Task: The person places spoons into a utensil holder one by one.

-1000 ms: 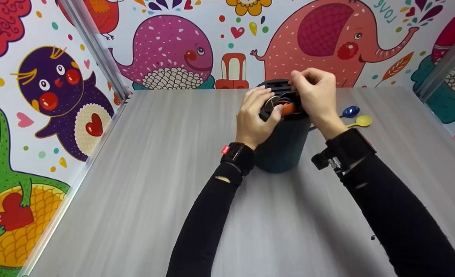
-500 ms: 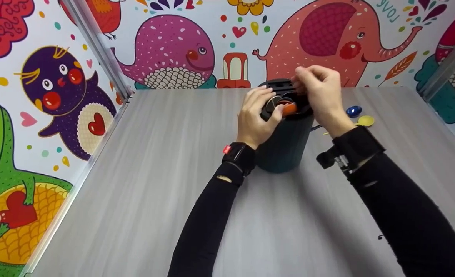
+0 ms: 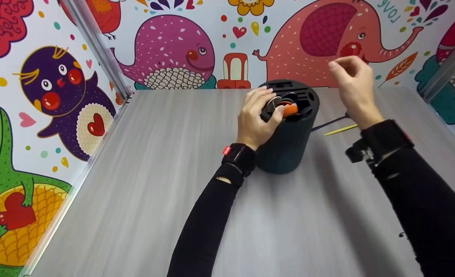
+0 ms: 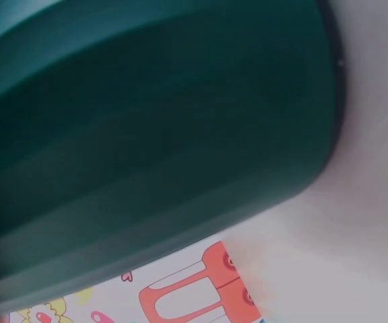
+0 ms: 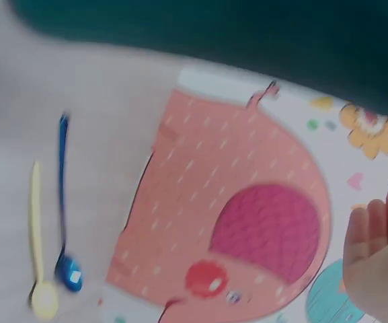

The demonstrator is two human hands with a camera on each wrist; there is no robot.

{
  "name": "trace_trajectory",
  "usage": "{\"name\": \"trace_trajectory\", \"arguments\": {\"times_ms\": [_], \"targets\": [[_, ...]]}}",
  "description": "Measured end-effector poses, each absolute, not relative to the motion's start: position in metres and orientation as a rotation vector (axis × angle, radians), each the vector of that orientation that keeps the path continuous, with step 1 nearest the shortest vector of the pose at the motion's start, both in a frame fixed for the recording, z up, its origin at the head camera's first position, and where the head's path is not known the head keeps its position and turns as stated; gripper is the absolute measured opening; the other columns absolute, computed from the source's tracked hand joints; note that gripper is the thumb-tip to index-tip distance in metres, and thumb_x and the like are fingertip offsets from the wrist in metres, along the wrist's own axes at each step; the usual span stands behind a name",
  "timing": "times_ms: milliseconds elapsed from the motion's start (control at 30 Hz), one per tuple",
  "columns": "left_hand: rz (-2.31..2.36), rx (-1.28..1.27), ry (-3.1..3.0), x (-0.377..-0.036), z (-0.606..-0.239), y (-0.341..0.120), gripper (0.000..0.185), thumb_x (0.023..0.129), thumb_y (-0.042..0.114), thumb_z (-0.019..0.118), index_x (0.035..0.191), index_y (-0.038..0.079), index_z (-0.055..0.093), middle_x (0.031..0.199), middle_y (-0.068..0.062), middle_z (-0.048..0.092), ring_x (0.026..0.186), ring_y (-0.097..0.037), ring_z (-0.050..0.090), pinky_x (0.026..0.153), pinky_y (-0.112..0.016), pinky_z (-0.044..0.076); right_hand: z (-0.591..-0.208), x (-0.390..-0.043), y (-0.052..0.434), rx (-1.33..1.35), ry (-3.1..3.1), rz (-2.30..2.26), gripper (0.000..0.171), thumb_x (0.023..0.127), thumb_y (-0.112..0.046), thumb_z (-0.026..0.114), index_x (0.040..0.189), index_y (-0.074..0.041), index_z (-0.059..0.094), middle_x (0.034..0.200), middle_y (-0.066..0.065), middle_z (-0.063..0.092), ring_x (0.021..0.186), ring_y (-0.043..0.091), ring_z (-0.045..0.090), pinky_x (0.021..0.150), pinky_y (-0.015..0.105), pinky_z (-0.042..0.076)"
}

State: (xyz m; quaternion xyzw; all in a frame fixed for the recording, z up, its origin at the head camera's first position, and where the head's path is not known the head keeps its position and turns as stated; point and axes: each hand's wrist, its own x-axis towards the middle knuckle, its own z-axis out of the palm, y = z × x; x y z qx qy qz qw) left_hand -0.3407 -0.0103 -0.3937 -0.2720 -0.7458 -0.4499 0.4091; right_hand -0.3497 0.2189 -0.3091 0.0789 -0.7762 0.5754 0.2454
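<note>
Our left hand [image 3: 255, 119] rests against the top edge of one dark green holder [image 3: 289, 130], fingers curled over its rim and the thumb pressed at the lid beside the spoon heads. We count one holder, standing upright near the middle of the grey table [image 3: 173, 184], toward the far wall. In its slotted black top we see two spoon heads side by side — one grey spoon [image 3: 273, 103] and one orange spoon [image 3: 290, 110]; whether more sit deeper in the slots we cannot tell.

Our right hand [image 3: 351, 82] hangs in the air to the right of the holder and above the table, well apart from it, fingers loosely curled and gripping nothing we can make out.

Beyond that hand lie two more spoons on the table, near each other — one blue spoon [image 5: 64, 215] and one yellow spoon [image 5: 39, 249]. In the head view the right wrist covers their bowls, so only the handles show.

The cartoon wallpaper [image 3: 173, 46] closes the table in on three sides.
</note>
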Motion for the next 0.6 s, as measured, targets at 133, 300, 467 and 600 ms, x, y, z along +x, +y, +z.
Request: {"name": "trace_trajectory", "arguments": {"times_ms": [133, 300, 467, 600], "targets": [[-1.137, -0.679, -1.872, -0.34, -0.395, -0.011, 0.041, 0.09, 0.035, 0.062, 0.11, 0.003, 0.076, 0.12, -0.01, 0.071, 0.125, -0.023, 0.056, 0.112, -0.027, 0.038, -0.317, -0.355, 0.243, 0.078, -2.28, 1.438, 0.031, 0.101, -0.038, 0.059, 0.119, -0.013, 0.065, 0.105, -0.007, 0.058, 0.096, 0.01, 0.051, 0.083, 0.027, 0.04], [-1.132, -0.67, -1.86, -0.34, -0.397, -0.013, 0.04, 0.089, 0.035, 0.062, 0.11, 0.003, 0.076, 0.119, -0.009, 0.071, 0.124, -0.023, 0.057, 0.111, -0.028, 0.039, -0.329, -0.365, 0.27, -0.139, -2.446, 1.321, 0.046, 0.101, -0.047, 0.056, 0.13, -0.012, 0.059, 0.11, -0.006, 0.054, 0.1, 0.009, 0.048, 0.086, 0.027, 0.043], [-1.13, -0.677, -1.869, -0.34, -0.396, -0.011, 0.041, 0.09, 0.036, 0.062, 0.11, 0.003, 0.076, 0.12, -0.01, 0.071, 0.125, -0.023, 0.057, 0.112, -0.028, 0.038, -0.346, -0.373, 0.299, -0.299, -2.597, 1.186, 0.064, 0.1, -0.051, 0.051, 0.143, -0.004, 0.051, 0.132, 0.011, 0.049, 0.122, 0.026, 0.044, 0.099, 0.039, 0.043], [-1.123, -0.679, -1.884, -0.339, -0.392, -0.01, 0.042, 0.09, 0.037, 0.062, 0.111, 0.004, 0.076, 0.12, -0.01, 0.071, 0.126, -0.022, 0.056, 0.112, -0.027, 0.038, -0.363, -0.378, 0.319, -0.347, -2.661, 1.14, 0.068, 0.1, -0.049, 0.049, 0.147, 0.001, 0.046, 0.146, 0.025, 0.039, 0.133, 0.04, 0.035, 0.104, 0.05, 0.039]]}}
